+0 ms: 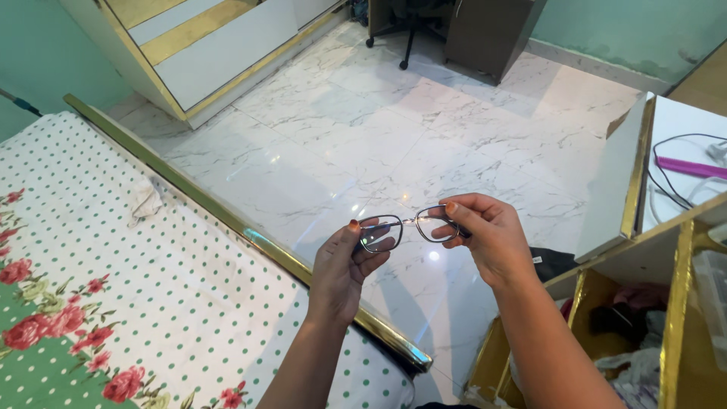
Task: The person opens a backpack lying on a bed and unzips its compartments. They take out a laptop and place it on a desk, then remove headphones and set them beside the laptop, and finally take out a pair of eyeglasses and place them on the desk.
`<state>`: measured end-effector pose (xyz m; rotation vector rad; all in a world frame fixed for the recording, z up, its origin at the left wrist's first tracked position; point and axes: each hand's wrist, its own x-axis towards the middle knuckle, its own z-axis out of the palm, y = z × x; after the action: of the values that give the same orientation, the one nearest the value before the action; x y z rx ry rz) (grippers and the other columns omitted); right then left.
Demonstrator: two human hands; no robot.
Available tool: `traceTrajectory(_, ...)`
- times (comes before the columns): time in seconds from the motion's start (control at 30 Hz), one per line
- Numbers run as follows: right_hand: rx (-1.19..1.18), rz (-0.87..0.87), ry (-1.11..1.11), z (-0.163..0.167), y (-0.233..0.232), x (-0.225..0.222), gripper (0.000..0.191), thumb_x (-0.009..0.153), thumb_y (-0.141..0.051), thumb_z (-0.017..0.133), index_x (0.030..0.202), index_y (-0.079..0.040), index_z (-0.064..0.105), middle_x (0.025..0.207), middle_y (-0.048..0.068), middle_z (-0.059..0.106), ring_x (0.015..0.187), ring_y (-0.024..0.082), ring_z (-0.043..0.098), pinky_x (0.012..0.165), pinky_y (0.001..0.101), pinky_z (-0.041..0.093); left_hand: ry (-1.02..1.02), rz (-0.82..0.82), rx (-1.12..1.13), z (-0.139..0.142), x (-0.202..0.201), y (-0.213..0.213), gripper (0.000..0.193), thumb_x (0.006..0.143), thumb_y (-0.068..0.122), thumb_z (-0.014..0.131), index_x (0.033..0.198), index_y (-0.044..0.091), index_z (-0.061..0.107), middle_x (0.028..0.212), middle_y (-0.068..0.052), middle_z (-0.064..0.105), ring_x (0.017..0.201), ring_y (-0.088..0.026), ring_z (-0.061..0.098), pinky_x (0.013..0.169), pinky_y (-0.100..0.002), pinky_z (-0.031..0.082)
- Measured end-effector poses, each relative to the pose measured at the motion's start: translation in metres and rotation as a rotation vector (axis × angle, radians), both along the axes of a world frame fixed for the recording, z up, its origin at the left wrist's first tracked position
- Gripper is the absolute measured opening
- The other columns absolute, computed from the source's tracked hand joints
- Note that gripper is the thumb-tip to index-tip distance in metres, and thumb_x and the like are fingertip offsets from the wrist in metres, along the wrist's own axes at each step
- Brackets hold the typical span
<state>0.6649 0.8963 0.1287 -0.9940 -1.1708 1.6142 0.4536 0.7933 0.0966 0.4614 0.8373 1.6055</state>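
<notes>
At the far left lies the bed (113,303), covered by a white sheet with green dots and red flowers. A small crumpled white cloth (144,201) rests on it near the gold-coloured edge rail (250,236).

My left hand (344,265) is raised above that rail. Its thumb and fingers are closed in a pinch on the left lens rim of a pair of glasses (401,227), with the thumb on top and the fingers curled under the lens.

The glasses sit directly between my two hands, held in the air over the white marble floor (363,136). Their long axis runs left to right, rising slightly toward the right side. The lenses face roughly toward me. Both hands are in contact with the frame, so neither is nearer than the other; each holds one end.

My right hand (488,235) pinches the right lens rim, thumb over the top and fingers wrapped behind. I cannot tell whether the temple arms are folded or open, because the hands cover them.

At the far right stands a white cabinet (628,182) with gold trim. A black cable (666,182) and a pink object (693,167) lie on its top.
</notes>
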Motion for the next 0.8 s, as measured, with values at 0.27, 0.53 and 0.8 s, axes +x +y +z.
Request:
traceTrajectory(0.27, -0.012, -0.022, 0.009, -0.002, 0.040, -0.012, 0.017, 0.095, -0.010, 0.066, 0.106, 0.003, 0.070, 0.098, 0.017, 0.077, 0.072, 0.021, 0.073, 0.059, 0.0296, 0.056, -0.068, 0.033, -0.022, 0.007, -0.006, 0.041, 0.037, 0.103, 0.026, 0.053, 0.121, -0.005, 0.064, 0.107, -0.017, 0.076, 0.095, -0.025, 0.076, 0.082, -0.035, 0.063)
traceTrajectory(0.53, 0.024, 0.050, 0.017, 0.000, 0.097, -0.014, 0.016, 0.096, -0.008, 0.064, 0.106, 0.003, 0.070, 0.097, 0.016, 0.077, 0.073, 0.022, 0.074, 0.057, 0.0296, 0.055, -0.065, 0.092, -0.017, 0.007, -0.002, 0.079, 0.038, 0.102, 0.024, 0.055, 0.124, -0.006, 0.064, 0.110, -0.017, 0.075, 0.098, -0.025, 0.075, 0.086, -0.036, 0.062)
traceTrajectory(0.8, 0.006, 0.167, -0.003, 0.004, 0.201, -0.020, 0.017, 0.095, -0.005, 0.063, 0.107, 0.006, 0.069, 0.098, 0.018, 0.077, 0.074, 0.023, 0.074, 0.059, 0.0301, 0.056, -0.023, 0.203, -0.037, 0.016, 0.008, 0.160, 0.037, 0.102, 0.025, 0.054, 0.126, -0.003, 0.062, 0.111, -0.014, 0.075, 0.101, -0.024, 0.074, 0.089, -0.036, 0.060)
